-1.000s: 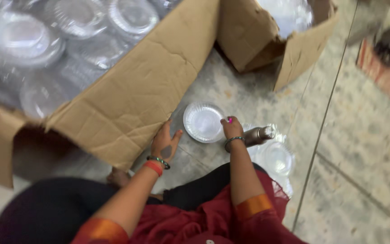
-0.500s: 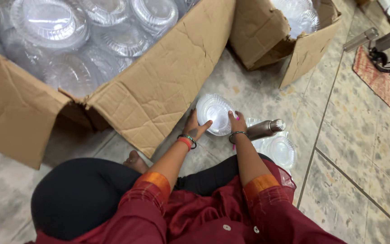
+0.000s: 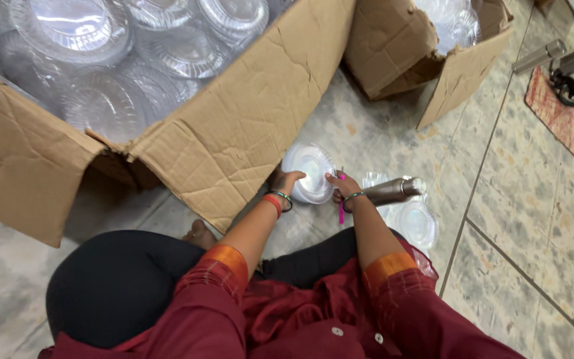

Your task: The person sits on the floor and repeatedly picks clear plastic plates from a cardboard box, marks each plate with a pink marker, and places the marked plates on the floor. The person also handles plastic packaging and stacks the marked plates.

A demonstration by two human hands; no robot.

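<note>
I sit on the tiled floor. Both hands hold a stack of clear round plastic containers (image 3: 311, 171) just above the floor in front of my knees. My left hand (image 3: 283, 181) grips its left rim. On the right rim sits my right hand (image 3: 341, 187), which also holds a thin pink pen (image 3: 341, 207) pointing down. Bangles ring both wrists.
A big open cardboard box (image 3: 234, 126) full of clear plastic lids stands at my left. A smaller cardboard box (image 3: 393, 46) with more plastic ware is beyond. A steel bottle (image 3: 393, 191) lies by my right hand, above another clear lid (image 3: 417, 223). A red mat (image 3: 553, 113) is far right.
Both hands have closed in on the container stack and lifted it slightly; a second ago they rested apart on the floor beside it. The view has shifted.
</note>
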